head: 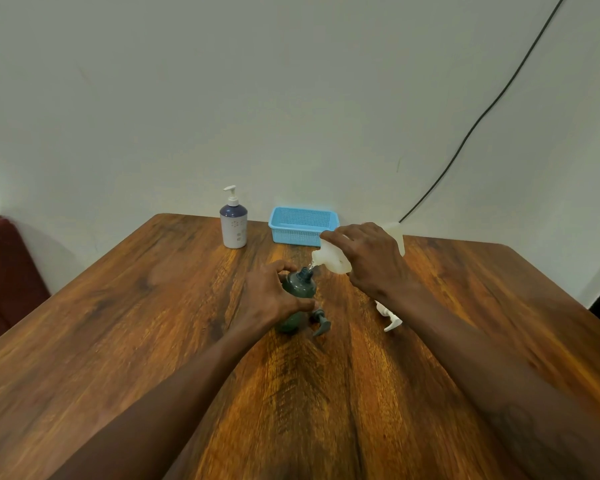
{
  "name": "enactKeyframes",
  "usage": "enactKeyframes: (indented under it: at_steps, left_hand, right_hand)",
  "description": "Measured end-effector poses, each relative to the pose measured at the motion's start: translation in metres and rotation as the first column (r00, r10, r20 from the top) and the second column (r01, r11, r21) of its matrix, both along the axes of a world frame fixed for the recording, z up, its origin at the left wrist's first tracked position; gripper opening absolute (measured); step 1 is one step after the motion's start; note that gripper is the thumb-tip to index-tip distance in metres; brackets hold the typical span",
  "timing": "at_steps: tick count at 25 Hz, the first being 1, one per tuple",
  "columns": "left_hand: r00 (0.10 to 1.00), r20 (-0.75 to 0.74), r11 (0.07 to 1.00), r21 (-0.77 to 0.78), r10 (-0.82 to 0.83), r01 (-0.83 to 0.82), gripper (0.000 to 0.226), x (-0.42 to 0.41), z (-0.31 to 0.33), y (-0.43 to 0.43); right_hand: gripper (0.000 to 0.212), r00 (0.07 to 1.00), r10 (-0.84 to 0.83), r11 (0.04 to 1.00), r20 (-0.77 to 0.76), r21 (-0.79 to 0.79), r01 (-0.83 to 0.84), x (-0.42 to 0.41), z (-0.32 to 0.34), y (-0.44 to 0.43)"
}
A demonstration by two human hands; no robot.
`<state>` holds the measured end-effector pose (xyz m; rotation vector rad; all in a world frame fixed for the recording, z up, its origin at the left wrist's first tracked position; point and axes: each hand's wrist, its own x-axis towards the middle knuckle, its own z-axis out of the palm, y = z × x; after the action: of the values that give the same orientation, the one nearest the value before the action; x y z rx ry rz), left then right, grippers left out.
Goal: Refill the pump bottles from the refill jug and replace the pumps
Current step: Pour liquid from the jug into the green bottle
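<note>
My left hand point(270, 296) grips a dark green bottle point(298, 287) that stands upright mid-table with its neck uncovered. My right hand point(368, 258) holds the translucent white refill jug point(331, 259) tilted, its spout just above the green bottle's neck, and a thin clear stream runs between them. The green bottle's grey pump point(321, 323) lies on the table beside it. A white pump point(390, 317) lies to the right, partly hidden under my right forearm. A white and navy pump bottle point(234, 226) with its pump fitted stands at the back.
A light blue perforated basket point(303, 226) sits at the back edge of the wooden table point(136, 323), against the wall. A black cable point(482, 116) runs down the wall at the right. A dark red seat point(4, 271) stands to the left of the table.
</note>
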<state>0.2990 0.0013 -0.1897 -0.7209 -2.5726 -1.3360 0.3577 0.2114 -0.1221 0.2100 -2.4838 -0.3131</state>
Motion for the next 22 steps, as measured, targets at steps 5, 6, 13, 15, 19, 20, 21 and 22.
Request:
enactKeyframes:
  at_steps: [5,6,13,15,19,20,21,22]
  left_hand:
    - [1.0,0.002,1.0,0.021,-0.014,0.014,0.076,0.003,0.003,0.002]
    - [1.0,0.005,1.0,0.022,-0.018,0.018,0.075,0.003,0.004,0.002]
    - [1.0,0.013,0.998,0.055,-0.02,0.02,0.076,-0.001,0.002,0.007]
    - [1.0,0.008,0.998,0.058,-0.012,0.011,0.082,-0.005,0.0,0.007]
    - [1.0,0.01,0.997,0.072,0.004,-0.005,0.09,-0.011,-0.002,0.009]
    - [1.0,0.012,0.997,0.079,0.004,-0.005,0.089,-0.012,-0.003,0.01]
    - [1.0,0.012,0.996,0.088,0.003,-0.004,0.089,-0.013,-0.002,0.011]
    - [1.0,0.013,0.995,0.096,0.003,-0.005,0.088,-0.014,-0.002,0.012]
  right_hand:
    - [0.08,1.0,0.01,0.993,0.006,-0.117,-0.009,0.004,-0.003,-0.002]
    - [0.078,1.0,0.013,0.989,0.003,-0.145,-0.012,0.003,-0.004,-0.001]
    - [0.077,0.999,-0.028,0.888,-0.02,-0.461,0.015,0.001,-0.005,0.002]
    - [0.083,0.998,-0.064,0.852,-0.018,-0.521,0.045,0.0,-0.007,0.003]
    - [0.091,0.992,-0.106,0.748,0.071,-0.652,0.127,-0.008,-0.013,0.01]
    - [0.094,0.99,-0.097,0.72,0.102,-0.68,0.141,-0.011,-0.015,0.011]
    - [0.098,0.988,-0.076,0.692,0.131,-0.707,0.147,-0.014,-0.018,0.013]
    - [0.103,0.987,-0.047,0.662,0.156,-0.735,0.148,-0.017,-0.021,0.014]
